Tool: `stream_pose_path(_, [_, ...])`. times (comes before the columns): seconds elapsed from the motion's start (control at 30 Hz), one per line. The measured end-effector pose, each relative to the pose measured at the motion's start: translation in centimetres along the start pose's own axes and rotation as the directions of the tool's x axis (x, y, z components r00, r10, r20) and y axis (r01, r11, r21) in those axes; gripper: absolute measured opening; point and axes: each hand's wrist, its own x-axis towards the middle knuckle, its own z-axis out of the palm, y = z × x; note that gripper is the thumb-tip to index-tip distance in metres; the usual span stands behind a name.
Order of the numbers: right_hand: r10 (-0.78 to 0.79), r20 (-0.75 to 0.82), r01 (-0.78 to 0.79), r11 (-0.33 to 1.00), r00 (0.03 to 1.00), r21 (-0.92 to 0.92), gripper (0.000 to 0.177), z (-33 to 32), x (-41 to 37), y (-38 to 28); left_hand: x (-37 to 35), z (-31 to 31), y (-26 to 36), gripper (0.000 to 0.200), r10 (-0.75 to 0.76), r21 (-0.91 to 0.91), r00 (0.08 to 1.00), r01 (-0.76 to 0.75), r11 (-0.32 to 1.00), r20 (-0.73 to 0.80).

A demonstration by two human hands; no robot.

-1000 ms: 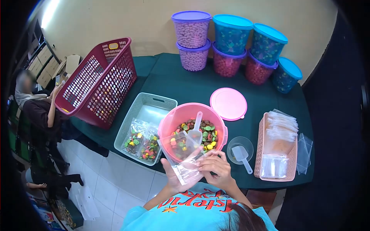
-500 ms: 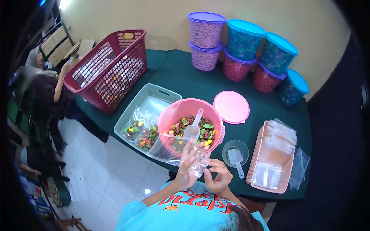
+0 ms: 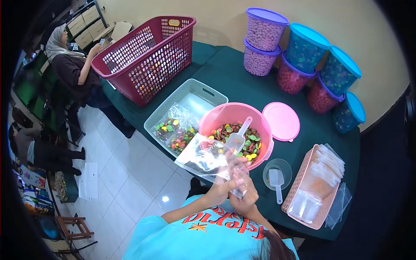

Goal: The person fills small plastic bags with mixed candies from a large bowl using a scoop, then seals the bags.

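Observation:
A clear plastic bag point(image 3: 201, 157) is held between my two hands, in front of the pink bucket point(image 3: 270, 149). My left hand point(image 3: 223, 188) is closed on the bag's edge. Close against it, my right hand point(image 3: 244, 193) also grips the bag, its fingers partly seen through the plastic. Inside the bucket are brown, green, yellow and red candies point(image 3: 251, 145) with a clear scoop point(image 3: 237, 139) resting on them. Filled bags of candies point(image 3: 167, 125) lie in the pale green tray point(image 3: 151, 115), left of the bucket.
A maroon basket point(image 3: 143, 65) stands at the back left. Lidded tubs point(image 3: 307, 47) line the wall. A pink lid point(image 3: 281, 121), a bowl with a white scoop point(image 3: 276, 177) and a box of plastic bags point(image 3: 288, 195) sit at the right. Other people point(image 3: 71, 65) are at the left.
The view has shifted, so the table's items appear further right. The clear bag is spread wider and extends to the left, and my hands are closer together.

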Motion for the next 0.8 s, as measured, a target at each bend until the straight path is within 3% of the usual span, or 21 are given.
stream_pose_path(0.13, [-0.022, -0.029, 0.020, 0.998, 0.999, -0.059, 0.026, 1.0, 1.9, -0.2, 0.6, -0.8, 2.1, 0.096, -0.030, 0.115, 0.999, 0.025, 0.993, 0.045])
stream_pose_path(0.2, [-0.116, -0.021, 0.113, 0.987, 0.993, -0.117, 0.025, 1.4, 2.9, 0.1, 0.6, -2.5, 3.0, 0.095, -0.034, 0.131, 0.994, 0.020, 0.991, 0.100])
stream_pose_path(0.27, [-0.117, -0.057, 0.109, 0.986, 0.991, -0.129, 0.026, 1.9, 3.6, 0.5, 1.6, -3.8, 4.5, 0.079, 0.204, -0.284, 0.978, -0.209, 0.936, -0.047])
stream_pose_path(0.3, [-0.145, 0.009, 0.145, 0.974, 0.989, -0.174, 0.026, 1.8, 4.1, 0.5, 2.0, -4.9, 5.8, 0.079, 0.198, -0.285, 0.979, -0.202, 0.937, -0.042])
stream_pose_path(0.37, [-0.166, 0.116, 0.189, 0.955, 0.979, -0.228, 0.027, 2.2, 4.4, 0.6, 2.6, -7.3, 8.4, 0.063, 0.089, -0.169, 0.970, -0.129, 0.977, -0.224])
stream_pose_path(0.4, [-0.158, 0.112, 0.181, 0.955, 0.981, -0.233, 0.027, 2.7, 4.4, 0.7, 2.9, -7.9, 8.9, 0.063, 0.080, -0.170, 0.972, -0.119, 0.978, -0.222])
stream_pose_path(0.47, [-0.175, 0.192, 0.217, 0.950, 0.966, -0.224, 0.025, 3.8, 4.3, 0.8, 3.3, -8.9, 10.0, 0.056, 0.144, -0.053, 0.936, -0.170, 0.984, -0.321])
stream_pose_path(0.5, [-0.163, 0.211, 0.212, 0.948, 0.964, -0.236, 0.021, 4.4, 4.4, 0.6, 3.7, -9.1, 10.2, 0.052, 0.144, -0.077, 0.925, -0.182, 0.980, -0.351])
stream_pose_path(0.8, [-0.117, 0.328, 0.223, 0.926, 0.937, -0.306, 0.017, 8.1, 5.3, 0.5, 5.7, -13.3, 12.1, 0.042, 0.130, -0.101, 0.926, -0.176, 0.979, -0.354])
